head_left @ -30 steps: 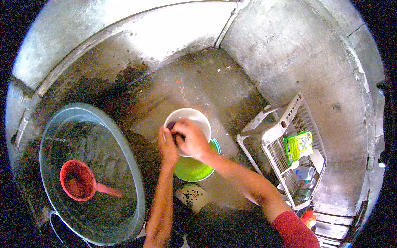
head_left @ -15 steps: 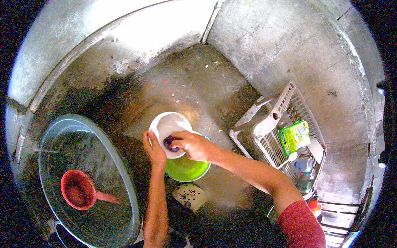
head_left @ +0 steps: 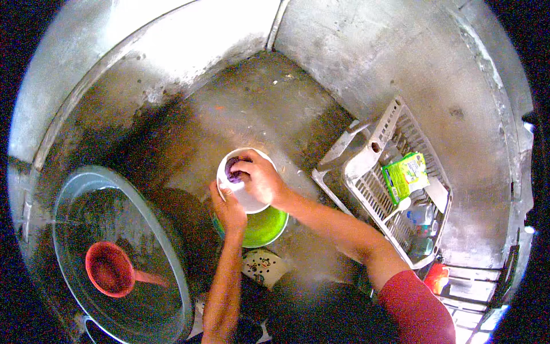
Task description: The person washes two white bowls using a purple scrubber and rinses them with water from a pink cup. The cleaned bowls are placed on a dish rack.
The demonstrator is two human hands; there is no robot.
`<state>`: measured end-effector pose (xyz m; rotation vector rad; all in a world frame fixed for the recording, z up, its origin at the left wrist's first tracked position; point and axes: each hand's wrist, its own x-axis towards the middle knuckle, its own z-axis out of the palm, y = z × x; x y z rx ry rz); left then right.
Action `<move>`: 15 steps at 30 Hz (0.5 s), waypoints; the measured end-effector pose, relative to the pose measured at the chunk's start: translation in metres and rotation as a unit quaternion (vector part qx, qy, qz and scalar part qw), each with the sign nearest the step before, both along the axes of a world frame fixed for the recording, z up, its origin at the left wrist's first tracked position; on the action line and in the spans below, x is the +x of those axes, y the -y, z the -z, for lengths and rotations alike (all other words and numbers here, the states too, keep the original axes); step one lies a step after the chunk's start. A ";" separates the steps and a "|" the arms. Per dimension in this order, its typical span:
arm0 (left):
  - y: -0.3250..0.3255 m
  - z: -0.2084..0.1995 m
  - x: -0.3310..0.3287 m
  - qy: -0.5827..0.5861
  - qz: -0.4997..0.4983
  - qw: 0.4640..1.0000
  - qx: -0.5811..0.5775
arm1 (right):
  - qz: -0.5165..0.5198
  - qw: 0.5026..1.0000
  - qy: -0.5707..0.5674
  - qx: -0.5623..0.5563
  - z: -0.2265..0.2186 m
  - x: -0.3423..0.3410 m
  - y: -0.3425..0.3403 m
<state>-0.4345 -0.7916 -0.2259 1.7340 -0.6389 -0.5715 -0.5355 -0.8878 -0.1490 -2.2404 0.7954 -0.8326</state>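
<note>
A white bowl is tilted above a green basin on the floor. My left hand is closed on the bowl's near-left rim. Inside it, my right hand presses a dark purple scrubber against the upper left of the wall, its fingers curled around it. The scrubber is partly covered by those fingers. Part of the basin lies hidden beneath the bowl.
At the left stands a large grey tub of water, with a red dipper in it. A plastic dish rack at the right bears a green packet and several containers. Concrete walls meet behind. A patterned pale piece is near me.
My right hand and the scrubber have moved from the bowl's lower part up to its upper left. The bowl has shifted right and a little nearer the top of the view.
</note>
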 end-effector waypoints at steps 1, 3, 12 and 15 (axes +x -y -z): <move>0.001 -0.004 -0.002 -0.025 -0.047 0.999 0.002 | -0.017 0.999 0.006 0.036 -0.001 0.001 -0.003; 0.006 -0.013 0.001 -0.065 -0.080 0.994 0.021 | -0.139 0.986 0.071 0.056 -0.004 0.001 -0.008; 0.011 -0.052 0.006 -0.010 -0.046 0.998 -0.049 | -0.023 0.999 0.046 -0.001 -0.020 0.010 -0.007; 0.012 -0.071 0.024 -0.025 -0.065 0.997 -0.025 | -0.161 0.986 0.021 0.041 -0.025 0.013 -0.009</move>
